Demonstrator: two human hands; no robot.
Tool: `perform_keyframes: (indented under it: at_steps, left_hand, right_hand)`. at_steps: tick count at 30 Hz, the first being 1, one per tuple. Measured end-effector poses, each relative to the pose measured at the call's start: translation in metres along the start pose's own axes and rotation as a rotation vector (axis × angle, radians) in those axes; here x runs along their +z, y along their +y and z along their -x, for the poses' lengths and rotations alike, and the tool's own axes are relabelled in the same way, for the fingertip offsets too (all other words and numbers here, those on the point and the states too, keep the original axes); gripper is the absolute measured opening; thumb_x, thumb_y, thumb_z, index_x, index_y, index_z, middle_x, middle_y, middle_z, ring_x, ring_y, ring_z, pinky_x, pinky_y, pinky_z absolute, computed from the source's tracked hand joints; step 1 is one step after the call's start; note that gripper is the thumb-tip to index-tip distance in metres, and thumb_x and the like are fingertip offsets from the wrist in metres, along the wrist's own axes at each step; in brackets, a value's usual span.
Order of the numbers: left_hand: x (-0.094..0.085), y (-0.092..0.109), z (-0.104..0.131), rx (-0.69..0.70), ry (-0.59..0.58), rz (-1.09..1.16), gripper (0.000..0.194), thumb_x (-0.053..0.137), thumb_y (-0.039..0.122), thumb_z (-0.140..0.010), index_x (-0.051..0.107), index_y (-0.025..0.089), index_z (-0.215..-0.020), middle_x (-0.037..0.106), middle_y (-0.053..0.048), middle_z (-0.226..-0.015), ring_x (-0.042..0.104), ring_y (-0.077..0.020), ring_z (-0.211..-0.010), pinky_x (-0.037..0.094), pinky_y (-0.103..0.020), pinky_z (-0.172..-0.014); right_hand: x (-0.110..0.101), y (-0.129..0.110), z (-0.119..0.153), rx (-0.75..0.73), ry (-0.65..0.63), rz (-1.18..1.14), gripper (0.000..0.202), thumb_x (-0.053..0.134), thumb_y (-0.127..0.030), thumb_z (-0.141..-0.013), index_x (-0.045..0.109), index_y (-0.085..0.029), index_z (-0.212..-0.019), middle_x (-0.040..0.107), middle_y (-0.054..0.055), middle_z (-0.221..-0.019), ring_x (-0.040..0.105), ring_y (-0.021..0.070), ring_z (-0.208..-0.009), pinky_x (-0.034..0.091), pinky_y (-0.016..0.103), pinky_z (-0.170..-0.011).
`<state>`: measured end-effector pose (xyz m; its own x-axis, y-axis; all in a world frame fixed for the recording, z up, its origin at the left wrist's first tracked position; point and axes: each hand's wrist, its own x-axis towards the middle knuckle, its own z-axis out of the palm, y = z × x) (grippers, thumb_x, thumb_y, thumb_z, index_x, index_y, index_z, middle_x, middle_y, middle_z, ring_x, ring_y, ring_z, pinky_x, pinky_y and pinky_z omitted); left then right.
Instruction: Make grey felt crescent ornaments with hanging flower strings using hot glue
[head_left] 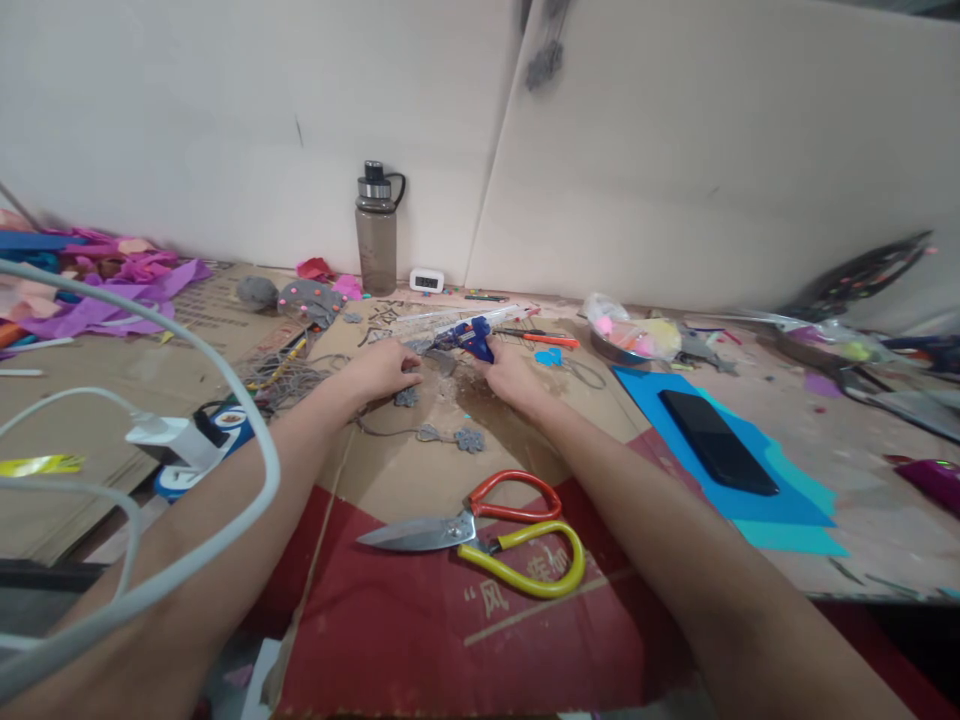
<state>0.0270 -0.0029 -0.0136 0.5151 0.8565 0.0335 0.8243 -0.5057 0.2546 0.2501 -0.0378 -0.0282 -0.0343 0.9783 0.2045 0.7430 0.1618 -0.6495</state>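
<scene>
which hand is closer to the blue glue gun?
Right. The right hand grips the blue glue gun by its handle. The left hand lies to the gun's left, fingers down on the cardboard by a small grey piece, not touching the gun.

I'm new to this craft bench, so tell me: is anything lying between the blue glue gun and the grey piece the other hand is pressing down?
Nothing visible does. The right hand holds the glue gun with its tip close beside the grey piece at the left hand. The scissors lie nearer the person, out of the way.
</scene>
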Motion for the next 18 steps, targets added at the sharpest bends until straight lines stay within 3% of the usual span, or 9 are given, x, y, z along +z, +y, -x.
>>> perform_keyframes:
  at_steps: [4, 8, 11, 14, 18]
  left_hand:
    - [-0.001, 0.0, 0.001, 0.004, -0.001, 0.018, 0.029, 0.061, 0.04, -0.073, 0.073, 0.019, -0.089, 0.071, -0.006, -0.076, 0.063, -0.0191, -0.075, 0.044, -0.024, -0.066]
    - [-0.001, 0.0, 0.001, 0.026, 0.001, 0.042, 0.029, 0.061, 0.039, -0.073, 0.074, 0.019, -0.089, 0.072, -0.006, -0.076, 0.063, -0.0187, -0.073, 0.043, -0.024, -0.066]
    - [-0.001, -0.002, 0.001, 0.018, -0.003, 0.064, 0.031, 0.061, 0.039, -0.073, 0.074, 0.019, -0.092, 0.072, -0.006, -0.077, 0.063, -0.0188, -0.074, 0.043, -0.024, -0.066]
    - [-0.003, -0.003, 0.001, 0.03, -0.015, 0.078, 0.034, 0.059, 0.039, -0.073, 0.074, 0.019, -0.097, 0.073, -0.006, -0.081, 0.063, -0.0188, -0.074, 0.043, -0.024, -0.064]
    - [-0.011, -0.004, 0.004, 0.006, 0.048, 0.153, 0.04, 0.056, 0.04, -0.076, 0.07, 0.018, -0.107, 0.072, -0.004, -0.082, 0.062, -0.0163, -0.069, 0.043, -0.024, -0.062]
  right_hand:
    - [-0.002, 0.001, -0.002, 0.018, 0.049, 0.029, 0.036, 0.05, -0.022, -0.082, 0.056, -0.014, -0.117, 0.065, 0.015, -0.111, 0.06, 0.0277, -0.101, 0.044, 0.039, -0.089]
    - [-0.005, 0.006, -0.005, 0.066, 0.113, -0.084, 0.035, 0.054, -0.02, -0.077, 0.056, -0.017, -0.112, 0.065, 0.011, -0.107, 0.06, 0.0242, -0.096, 0.044, 0.036, -0.087]
    - [-0.008, 0.012, -0.007, 0.186, 0.147, -0.282, 0.029, 0.058, -0.021, -0.073, 0.054, -0.02, -0.102, 0.065, 0.006, -0.088, 0.059, 0.0177, -0.073, 0.046, 0.029, -0.069]
    - [-0.012, 0.016, -0.006, 0.297, 0.129, -0.596, 0.021, 0.058, -0.022, -0.073, 0.049, -0.023, -0.091, 0.059, 0.0, -0.071, 0.044, 0.0095, -0.049, 0.036, 0.021, -0.046]
    - [-0.023, 0.02, 0.002, 0.37, 0.094, -0.804, 0.015, 0.057, -0.019, -0.073, 0.046, -0.021, -0.083, 0.06, 0.001, -0.071, 0.037, 0.0069, -0.045, 0.03, 0.019, -0.041]
